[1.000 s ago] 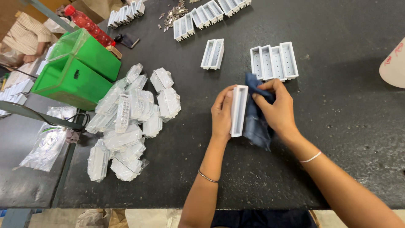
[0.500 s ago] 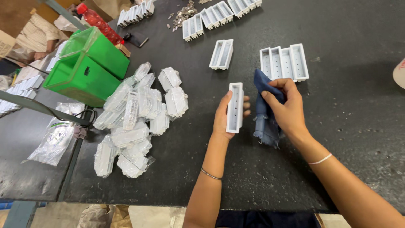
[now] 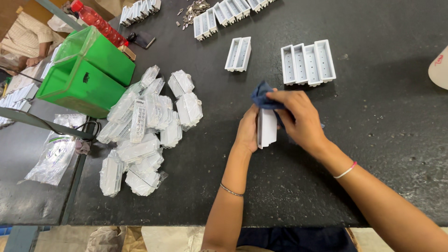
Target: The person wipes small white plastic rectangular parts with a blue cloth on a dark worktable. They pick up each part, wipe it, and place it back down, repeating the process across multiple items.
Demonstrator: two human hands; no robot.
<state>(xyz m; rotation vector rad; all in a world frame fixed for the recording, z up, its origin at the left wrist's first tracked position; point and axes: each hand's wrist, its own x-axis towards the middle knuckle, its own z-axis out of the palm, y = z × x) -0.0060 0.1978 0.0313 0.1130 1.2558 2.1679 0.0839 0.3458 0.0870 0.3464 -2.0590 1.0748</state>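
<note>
While the left hand clasps a white plastic tray upright from its left side, we note our right hand pressed over its top, fingers closed on a dark blue cloth bunched against the tray's upper end. Both forearms reach in from the bottom edge — the right one crossing at a slant, a thin band at each wrist. Tray held just above the black table, near its middle. Much of the cloth is hidden under our right palm; the tray's far side is covered too. Bagged white parts lie well left, beside a green bin; a row of finished trays sits beyond.
</note>
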